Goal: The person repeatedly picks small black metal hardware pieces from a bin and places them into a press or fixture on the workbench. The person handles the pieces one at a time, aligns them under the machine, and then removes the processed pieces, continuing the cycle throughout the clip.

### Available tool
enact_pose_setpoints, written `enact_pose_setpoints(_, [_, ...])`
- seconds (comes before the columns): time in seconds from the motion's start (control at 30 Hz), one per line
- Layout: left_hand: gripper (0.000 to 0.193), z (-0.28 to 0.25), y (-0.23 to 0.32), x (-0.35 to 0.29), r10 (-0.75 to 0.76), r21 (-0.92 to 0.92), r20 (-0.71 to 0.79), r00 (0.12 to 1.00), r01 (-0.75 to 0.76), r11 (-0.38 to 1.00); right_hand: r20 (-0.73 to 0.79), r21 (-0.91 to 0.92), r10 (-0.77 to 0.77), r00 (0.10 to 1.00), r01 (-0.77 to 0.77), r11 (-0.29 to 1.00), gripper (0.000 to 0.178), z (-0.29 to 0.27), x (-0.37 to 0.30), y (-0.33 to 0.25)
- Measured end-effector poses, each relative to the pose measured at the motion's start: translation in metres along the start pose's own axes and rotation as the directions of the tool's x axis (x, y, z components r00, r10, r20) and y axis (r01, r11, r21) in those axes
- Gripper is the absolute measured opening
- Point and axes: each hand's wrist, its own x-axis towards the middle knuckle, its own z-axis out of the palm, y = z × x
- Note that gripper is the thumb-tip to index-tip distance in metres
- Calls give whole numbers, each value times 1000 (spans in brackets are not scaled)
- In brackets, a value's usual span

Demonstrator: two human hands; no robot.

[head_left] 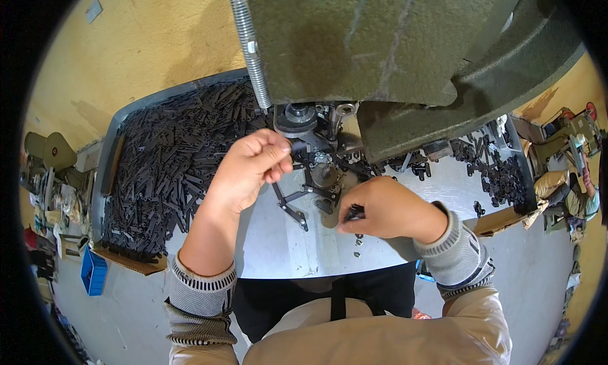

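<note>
Facing the table (269, 257), I find open room along its curved near edge. My right hand (383, 207) grips what looks like a small black part (356, 212); my left hand (253, 162) is curled, though I cannot tell around what. Jointed bars (293, 214) lie between them, before the press (354, 48); loose strips (171, 143) heap leftward, presumably for easy reach.

Head cam, L of pair, wide fisheye, upright. Looks down & slightly fwd from wearer's head; L hand (253, 162) & R hand (383, 207) close, mid-frame, over desk (272, 254); machine (348, 45) close, top; torso (361, 339) btm.
</note>
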Motion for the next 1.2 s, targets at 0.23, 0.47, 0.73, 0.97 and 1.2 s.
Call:
enact_pose_setpoints(0.23, [10,-9,5,-2,261,-136,-93,961,-272,953,-409,-271,-23,912,-97,958,26,33,9,-2])
enact_pose_setpoints(0.47, [7,-10,7,-2,238,-102,-120,964,-250,963,-350,20,-49,935,59,998,15,17,8,-3])
enact_pose_setpoints(0.73, [7,-5,7,-5,229,46,-120,966,-225,973,-545,-66,-34,838,-2,998,14,3,16,3])
enact_pose_setpoints(0.97, [7,-3,9,-7,188,113,-125,974,-174,978,-493,-125,-31,869,-36,991,16,3,21,5])
enact_pose_setpoints(1.2, [8,-2,4,-6,169,157,-50,984,-159,975,-529,259,244,813,-119,959,10,4,17,9])
